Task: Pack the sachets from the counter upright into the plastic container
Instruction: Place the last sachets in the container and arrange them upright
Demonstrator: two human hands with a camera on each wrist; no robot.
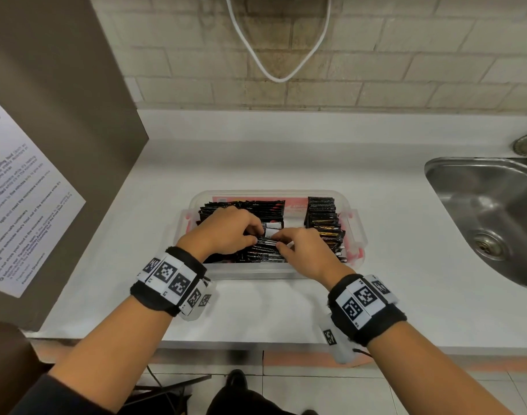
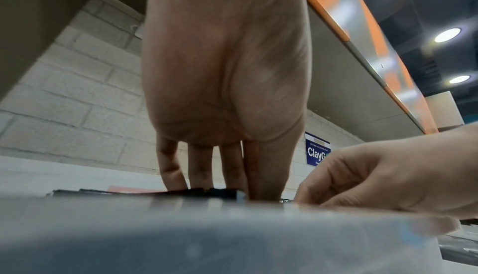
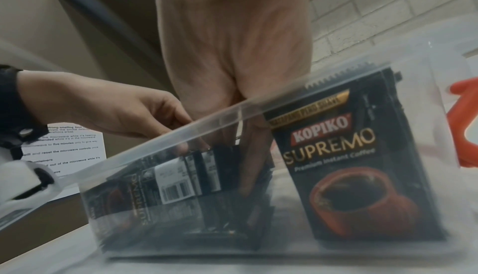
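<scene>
A clear plastic container [image 1: 256, 270] with red clips stands mid-counter. Black coffee sachets stand upright in it, a wide row [image 1: 256, 206] on the left and a narrower row [image 1: 322, 217] on the right. Both hands reach into the left row. My left hand [image 1: 257, 235] curls its fingers over sachet tops and pinches them. My right hand [image 1: 281, 239] pinches sachets beside it, close to the left fingers. In the right wrist view my right fingers [image 3: 252, 168] run down between sachets [image 3: 175, 176], left of a "Kopiko Supremo" sachet [image 3: 349, 166]. The left fingers [image 2: 170, 168] point down onto sachet edges [image 2: 129, 192].
A steel sink [image 1: 489, 211] is set in the white counter [image 1: 286, 151] at the right. A brown cabinet side carrying a printed notice [image 1: 23, 190] stands at the left. A white cable [image 1: 280, 76] hangs on the brick wall behind. The counter's front edge [image 1: 256, 342] is near my wrists.
</scene>
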